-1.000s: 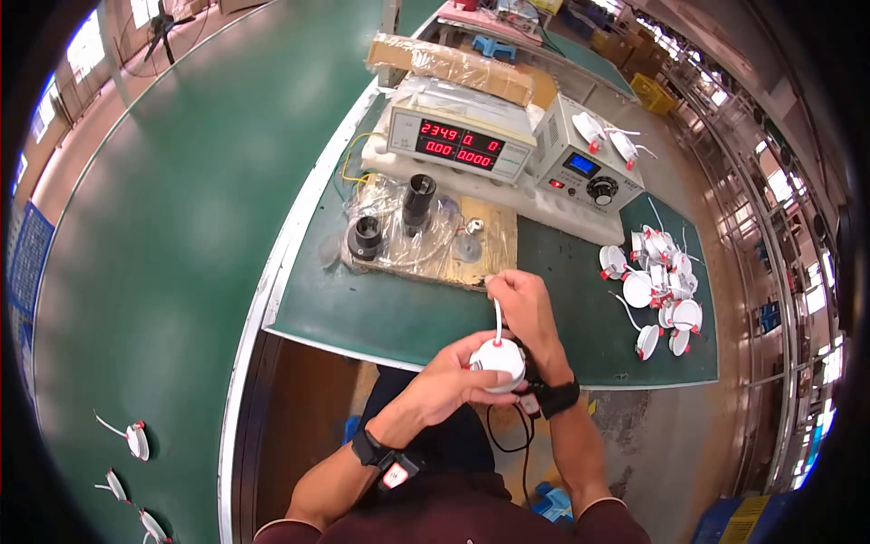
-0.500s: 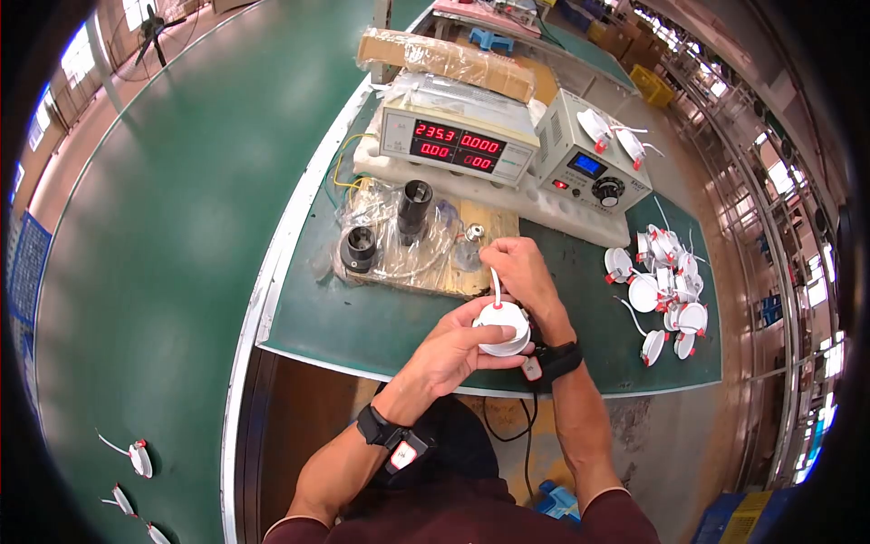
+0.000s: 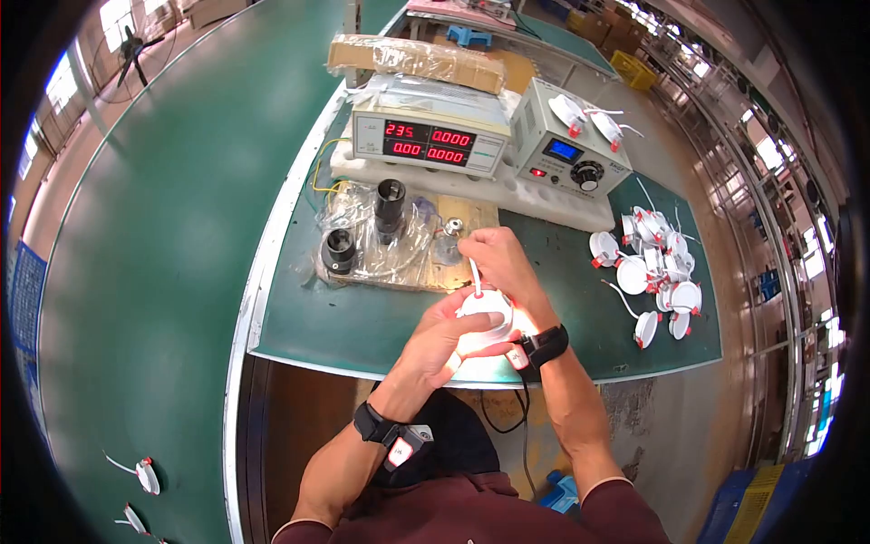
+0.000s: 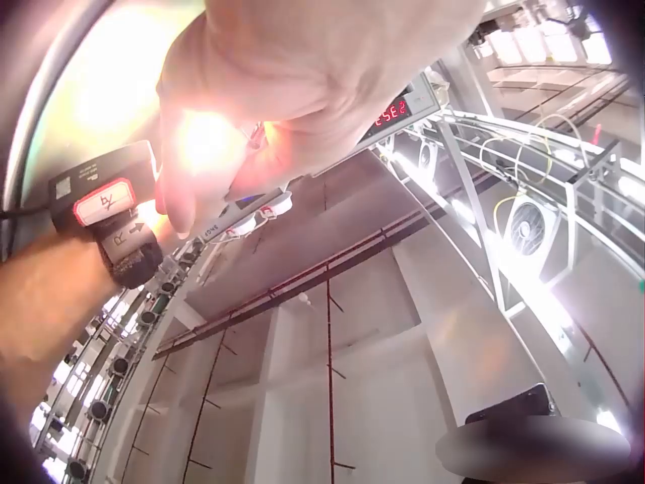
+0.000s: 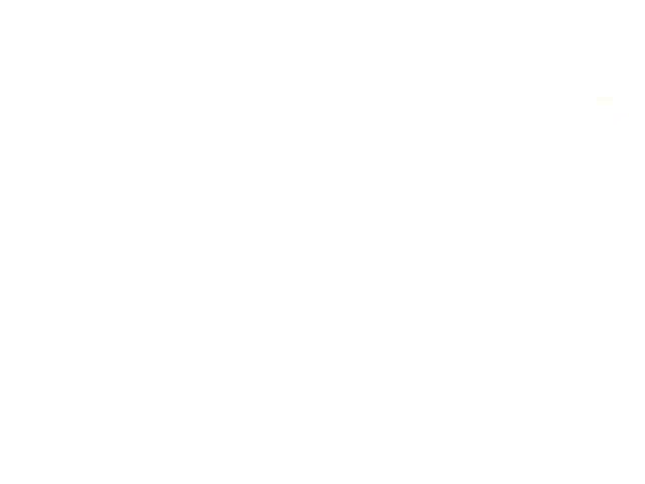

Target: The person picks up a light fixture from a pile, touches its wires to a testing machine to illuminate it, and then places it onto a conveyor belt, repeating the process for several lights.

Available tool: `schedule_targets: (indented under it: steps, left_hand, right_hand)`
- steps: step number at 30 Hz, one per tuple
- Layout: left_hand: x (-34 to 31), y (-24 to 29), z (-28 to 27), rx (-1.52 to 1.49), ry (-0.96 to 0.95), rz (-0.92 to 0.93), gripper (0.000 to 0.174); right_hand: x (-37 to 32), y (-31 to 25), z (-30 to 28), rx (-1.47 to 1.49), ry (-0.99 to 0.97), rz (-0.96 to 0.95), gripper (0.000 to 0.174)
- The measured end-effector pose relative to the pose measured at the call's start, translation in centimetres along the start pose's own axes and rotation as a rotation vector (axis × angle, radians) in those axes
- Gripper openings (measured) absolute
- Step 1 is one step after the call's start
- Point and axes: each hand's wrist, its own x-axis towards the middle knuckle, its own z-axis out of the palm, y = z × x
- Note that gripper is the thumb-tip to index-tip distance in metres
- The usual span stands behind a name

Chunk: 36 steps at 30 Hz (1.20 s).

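Note:
The left hand [image 3: 437,337] holds a round white lamp [image 3: 485,308] over the bench's front part, thumb across it. A short white cable [image 3: 476,275] rises from the lamp, and the right hand [image 3: 501,263] pinches its upper end beside a small metal part [image 3: 453,227] on the wooden board. Bright light spills over the palm and the right wrist. The left wrist view has a hand [image 4: 292,81] with strong glare at its fingers [image 4: 207,141]. The right wrist view is washed out to white.
Two black sockets [image 3: 390,210] stand on the plastic-wrapped board [image 3: 435,272]. Behind are a meter with red digits [image 3: 426,143] and a grey box with a knob [image 3: 571,150]. Several white lamps [image 3: 632,275] lie at the right; others [image 3: 148,476] lie on the green surface at lower left.
The lamp in the left hand has gone from unlit to glowing. Both hands have moved up the bench, with the right hand closer to the small metal part. The camera view has shifted slightly.

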Motion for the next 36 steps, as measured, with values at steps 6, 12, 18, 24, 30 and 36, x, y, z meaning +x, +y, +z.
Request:
schedule_targets:
  steps: [6, 12, 18, 24, 30, 36]
  left_hand:
    - [0.1, -0.1, -0.3, 0.071, 0.045, 0.018, 0.042]
    - [-10.2, 4.4, 1.4, 0.515, 0.365, 0.457, 0.049]
    - [-30.6, 8.8, -6.7, 0.749, 1.393, 0.981, 0.043]
    - [-33.0, 6.9, -7.8, 1.18, 1.898, 1.064, 0.042]
    - [-22.2, 2.5, -0.7, 1.026, 1.161, 1.103, 0.034]
    - [-11.4, 0.6, 7.7, 1.285, 0.284, 0.692, 0.032]
  right_hand:
    - [1.0, 2.0, 0.4, -0.028, 0.003, -0.025, 0.034]
    - [-6.0, 0.7, -2.7, -0.118, 0.216, -0.147, 0.029]
    - [-14.9, 6.8, -13.8, -0.869, 0.658, -0.155, 0.031]
    - [-15.0, 12.1, -16.9, -1.189, 0.575, -0.015, 0.007]
    - [-15.4, 4.6, -12.4, -0.389, 0.468, -0.231, 0.017]
    - [-18.5, -5.5, -4.1, 0.035, 0.079, -0.116, 0.02]
